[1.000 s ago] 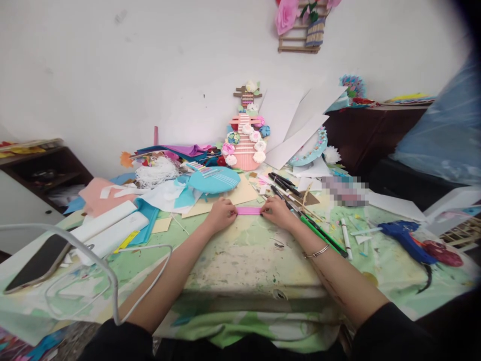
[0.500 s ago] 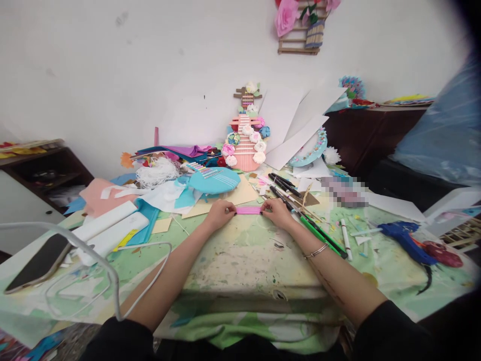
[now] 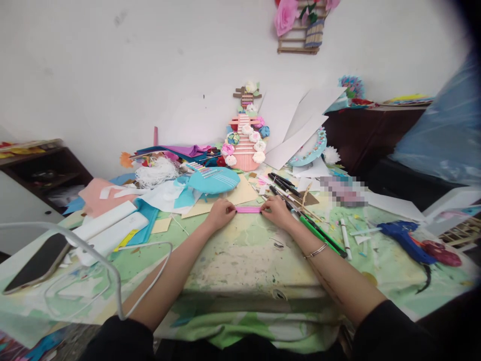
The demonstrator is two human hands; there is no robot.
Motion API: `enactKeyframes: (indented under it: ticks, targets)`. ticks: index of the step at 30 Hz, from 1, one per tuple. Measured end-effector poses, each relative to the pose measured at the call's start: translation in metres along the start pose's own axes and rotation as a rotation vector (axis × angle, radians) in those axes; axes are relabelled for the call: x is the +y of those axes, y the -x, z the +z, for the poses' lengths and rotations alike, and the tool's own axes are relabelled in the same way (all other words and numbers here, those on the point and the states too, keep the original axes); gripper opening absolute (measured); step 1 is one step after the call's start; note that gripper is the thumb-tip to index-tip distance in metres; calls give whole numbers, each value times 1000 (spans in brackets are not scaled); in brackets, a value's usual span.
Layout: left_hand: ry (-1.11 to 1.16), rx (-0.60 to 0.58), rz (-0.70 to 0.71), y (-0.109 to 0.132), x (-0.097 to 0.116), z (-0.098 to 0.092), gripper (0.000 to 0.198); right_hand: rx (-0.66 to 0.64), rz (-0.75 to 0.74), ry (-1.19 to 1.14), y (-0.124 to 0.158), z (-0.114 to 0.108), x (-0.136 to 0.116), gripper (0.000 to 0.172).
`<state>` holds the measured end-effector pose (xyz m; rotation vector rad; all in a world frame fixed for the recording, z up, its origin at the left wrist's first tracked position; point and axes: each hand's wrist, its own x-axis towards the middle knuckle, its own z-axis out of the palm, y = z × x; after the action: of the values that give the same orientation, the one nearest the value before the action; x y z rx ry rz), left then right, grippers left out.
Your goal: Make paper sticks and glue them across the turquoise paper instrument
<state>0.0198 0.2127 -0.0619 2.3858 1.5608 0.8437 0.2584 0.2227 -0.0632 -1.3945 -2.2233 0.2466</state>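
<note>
A narrow pink paper strip (image 3: 248, 209) is stretched level between my two hands, just above or on the tablecloth. My left hand (image 3: 222, 212) pinches its left end between thumb and fingers. At the right end, my right hand (image 3: 276, 210) grips it the same way. Beyond the strip lies a flat turquoise craft piece (image 3: 214, 180) with pale lines across it. Farther back, a pink lute-shaped craft (image 3: 246, 155) with paper flowers leans against the wall.
Black pens (image 3: 285, 183) and a green cutter (image 3: 323, 234) lie beside my right hand. A blue glue gun (image 3: 408, 240) rests at the right. On the left are a phone (image 3: 39, 263), white boxes (image 3: 112, 230) and a white cable (image 3: 112, 281) arching over my left forearm.
The pink strip looks slightly narrower and flatter between my fingers. Both hands stay in almost the same place.
</note>
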Motion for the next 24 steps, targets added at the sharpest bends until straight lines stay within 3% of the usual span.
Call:
enactKeyframes:
  ticks: [8, 14, 24]
  targets:
    - [127, 23, -159, -3, -7, 7, 12, 13, 100, -17, -3, 2, -3, 12]
    - [115, 20, -115, -3, -6, 8, 12, 34, 136, -49, -5, 4, -1, 9]
    - [-1, 23, -20, 0, -2, 7, 20, 48, 66, -19, -3, 4, 1, 12]
